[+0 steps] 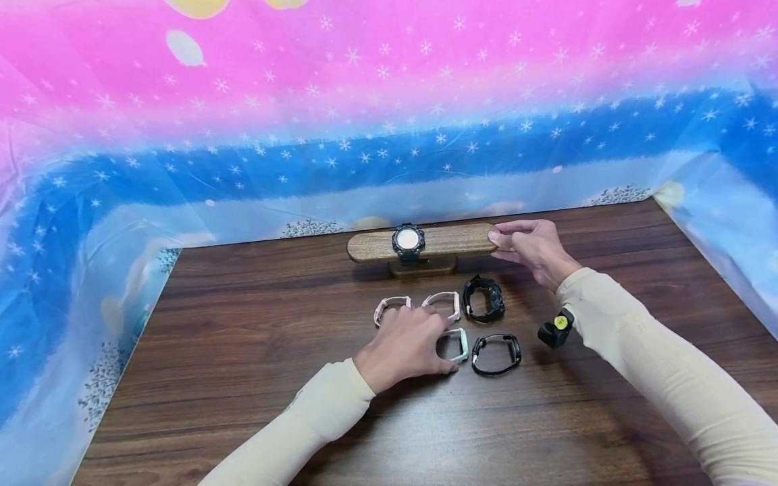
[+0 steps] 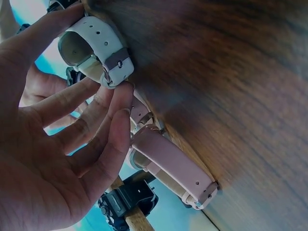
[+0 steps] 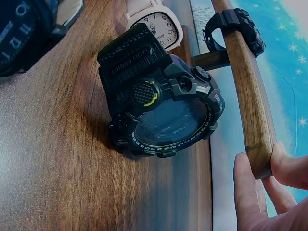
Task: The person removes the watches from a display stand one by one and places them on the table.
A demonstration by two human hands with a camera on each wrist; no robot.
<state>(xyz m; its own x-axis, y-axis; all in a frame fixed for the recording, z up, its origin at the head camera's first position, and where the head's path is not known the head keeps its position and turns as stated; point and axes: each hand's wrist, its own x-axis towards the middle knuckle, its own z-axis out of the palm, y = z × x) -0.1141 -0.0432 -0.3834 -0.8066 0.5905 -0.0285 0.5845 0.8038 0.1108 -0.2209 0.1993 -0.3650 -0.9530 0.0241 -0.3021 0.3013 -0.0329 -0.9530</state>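
Observation:
My left hand [image 1: 404,341] grips the pale mint watch [image 1: 464,344], its thumb at one end and fingertips against the strap's buckle end in the left wrist view. That watch stands on its side on the table. My right hand [image 1: 535,248] pinches the right end of a wooden watch stand [image 1: 456,239] between thumb and fingers. A chunky black watch [image 1: 408,238] is strapped round the stand's bar, left of its middle. Just beyond my left hand are two pink watches [image 1: 456,307], one partly hidden by the hand.
Right of the pink watches stands a bulky black watch [image 1: 495,300], in front of the stand. A slimmer black watch [image 1: 516,351] lies nearer me. A black device with a yellow sticker [image 1: 556,329] sits below my right wrist. Patterned cloth [image 1: 389,169] hangs behind the brown table [image 1: 243,351].

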